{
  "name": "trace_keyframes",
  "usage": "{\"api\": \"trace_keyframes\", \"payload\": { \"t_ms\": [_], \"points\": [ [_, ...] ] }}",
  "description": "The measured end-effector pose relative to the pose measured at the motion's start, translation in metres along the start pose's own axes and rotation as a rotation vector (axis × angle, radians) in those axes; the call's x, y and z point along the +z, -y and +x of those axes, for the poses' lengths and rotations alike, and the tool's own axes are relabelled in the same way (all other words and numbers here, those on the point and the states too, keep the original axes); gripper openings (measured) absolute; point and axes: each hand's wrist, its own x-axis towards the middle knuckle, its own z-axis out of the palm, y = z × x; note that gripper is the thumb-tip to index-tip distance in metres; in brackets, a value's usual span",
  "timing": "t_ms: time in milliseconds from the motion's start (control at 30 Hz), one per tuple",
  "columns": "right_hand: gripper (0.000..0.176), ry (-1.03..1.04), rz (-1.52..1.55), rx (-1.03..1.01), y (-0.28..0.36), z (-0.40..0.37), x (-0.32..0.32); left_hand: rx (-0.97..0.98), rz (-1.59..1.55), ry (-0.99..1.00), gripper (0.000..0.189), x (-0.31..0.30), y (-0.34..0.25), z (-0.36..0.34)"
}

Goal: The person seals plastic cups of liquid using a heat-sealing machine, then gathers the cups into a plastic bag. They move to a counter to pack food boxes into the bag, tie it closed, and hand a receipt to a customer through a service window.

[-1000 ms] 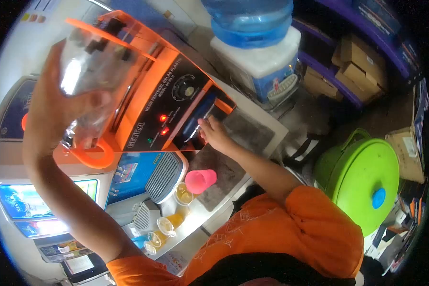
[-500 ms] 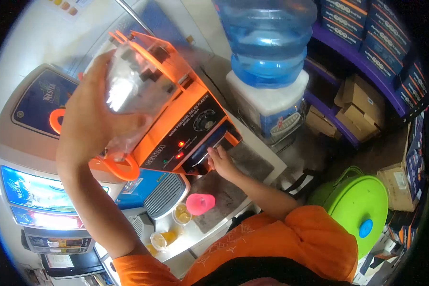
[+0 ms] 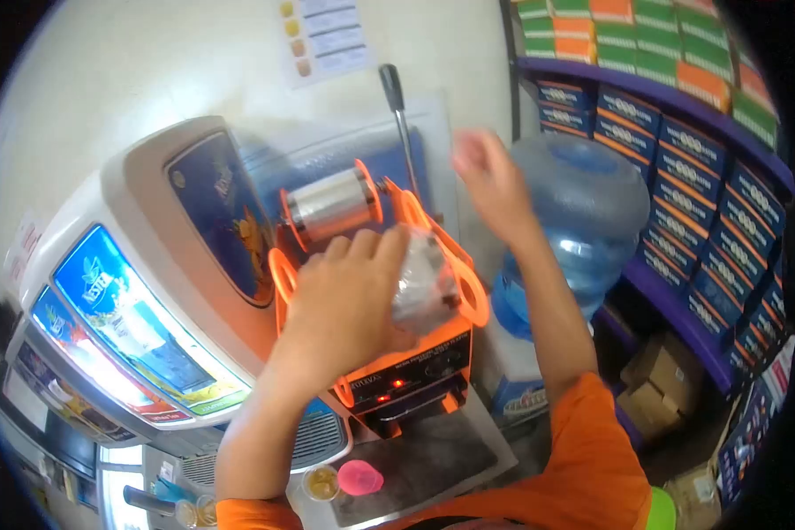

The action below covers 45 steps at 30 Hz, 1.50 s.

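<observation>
An orange cup sealing machine (image 3: 428,349) with two red lights stands in the middle. My left hand (image 3: 340,296) is wrapped over the roll of clear film (image 3: 424,287) at its top, thumb low and fingers across the upper side. Behind it, a second, silvery film roll (image 3: 331,203) sits between orange discs. My right hand (image 3: 493,181) is raised beside the machine, blurred, its fingers partly curled. It is to the right of the machine's lever (image 3: 392,87), which has a black grip, and apart from it.
A drink dispenser (image 3: 132,291) stands close at the left. On the counter are a pink cup (image 3: 360,477) and a clear cup (image 3: 321,482) with yellowish contents. A blue water jug (image 3: 583,221) is at the right, before purple shelves (image 3: 680,300) of stacked boxes.
My right hand has left the metal handle at the machine's front and risen toward the lever. My left hand stays at the film roll. The view has tilted upward.
</observation>
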Motion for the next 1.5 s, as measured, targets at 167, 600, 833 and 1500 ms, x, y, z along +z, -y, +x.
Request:
{"api": "trace_keyframes", "payload": {
  "t_ms": [167, 600, 833, 1500],
  "points": [
    [0.041, -0.038, -0.001, 0.054, -0.053, 0.146, 0.103, 0.051, 0.061, -0.161, 0.079, 0.010, -0.001, -0.002],
    [0.027, -0.217, 0.942, -0.306, 0.086, -0.109, -0.064, 0.004, 0.124, -0.144, 0.075, 0.012, -0.003, -0.003],
    [0.031, -0.400, 0.723, -0.241, 0.087, -0.184, -0.067, -0.040, 0.115, -0.024, 0.076, 0.006, -0.006, 0.000],
    [0.019, -0.501, 0.216, -0.192, 0.093, -0.185, -0.072, -0.048, -0.027, -0.297, 0.068, 0.025, -0.001, -0.011]
  ]
}}
